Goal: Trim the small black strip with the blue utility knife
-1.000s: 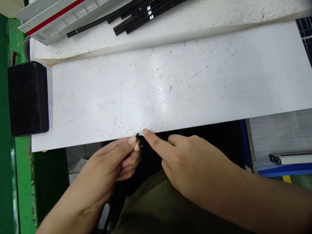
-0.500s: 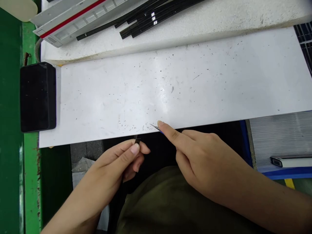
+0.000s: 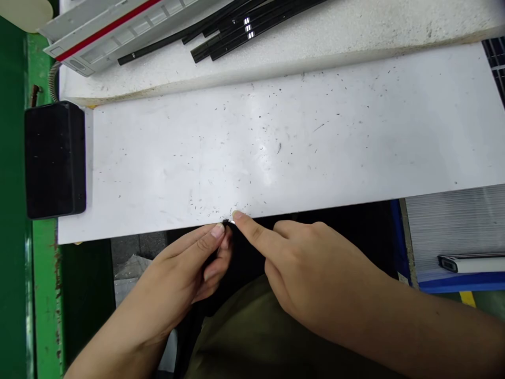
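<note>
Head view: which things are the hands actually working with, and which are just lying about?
In use: left hand pinching a small dark piece; right hand, forefinger at it; white board.
Lying about: black box; black strips; white housing.

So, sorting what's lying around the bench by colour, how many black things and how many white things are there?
Black: 3, namely the black box, the bundle of black strips counted as one, and the tiny black piece pinched by the left hand and touched by the right hand.
White: 3, namely the white sheet, the red-striped panel, and the white bar.
Total: 6.
</note>
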Motion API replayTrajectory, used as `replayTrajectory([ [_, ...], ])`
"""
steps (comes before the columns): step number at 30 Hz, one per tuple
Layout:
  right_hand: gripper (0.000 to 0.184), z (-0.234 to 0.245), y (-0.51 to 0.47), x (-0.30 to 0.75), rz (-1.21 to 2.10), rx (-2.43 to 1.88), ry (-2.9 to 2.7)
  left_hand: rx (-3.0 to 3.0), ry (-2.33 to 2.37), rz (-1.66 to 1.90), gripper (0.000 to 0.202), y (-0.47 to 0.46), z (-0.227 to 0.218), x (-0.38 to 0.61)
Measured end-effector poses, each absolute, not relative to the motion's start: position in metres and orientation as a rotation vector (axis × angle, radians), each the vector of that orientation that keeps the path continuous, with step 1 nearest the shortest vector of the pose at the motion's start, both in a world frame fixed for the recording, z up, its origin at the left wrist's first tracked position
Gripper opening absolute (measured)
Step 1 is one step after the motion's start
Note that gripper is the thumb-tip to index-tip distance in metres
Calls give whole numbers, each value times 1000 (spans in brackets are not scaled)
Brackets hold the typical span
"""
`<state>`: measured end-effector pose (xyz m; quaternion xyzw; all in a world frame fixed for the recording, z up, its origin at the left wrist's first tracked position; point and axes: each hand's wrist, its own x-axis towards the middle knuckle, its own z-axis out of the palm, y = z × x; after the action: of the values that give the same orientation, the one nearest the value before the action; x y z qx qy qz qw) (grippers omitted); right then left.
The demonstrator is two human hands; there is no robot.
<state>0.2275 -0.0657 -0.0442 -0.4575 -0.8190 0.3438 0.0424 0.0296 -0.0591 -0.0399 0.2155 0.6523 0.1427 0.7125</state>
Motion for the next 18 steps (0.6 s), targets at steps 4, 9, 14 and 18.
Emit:
replayTrajectory([
  [4, 63, -43, -64, 228, 1052, -1386, -2517, 472, 1440, 326, 43, -59, -40, 30],
  [9, 65, -42, -66, 227, 934, -1357, -2608, 457, 1451, 344, 39, -58, -40, 33],
  [14, 72, -42, -71, 225, 719, -1389, -2699, 457, 1454, 357, 40, -58, -40, 34],
  [18, 66, -44, -71, 227, 861, -1400, -2619, 476, 1450, 355, 39, -59, -41, 33],
])
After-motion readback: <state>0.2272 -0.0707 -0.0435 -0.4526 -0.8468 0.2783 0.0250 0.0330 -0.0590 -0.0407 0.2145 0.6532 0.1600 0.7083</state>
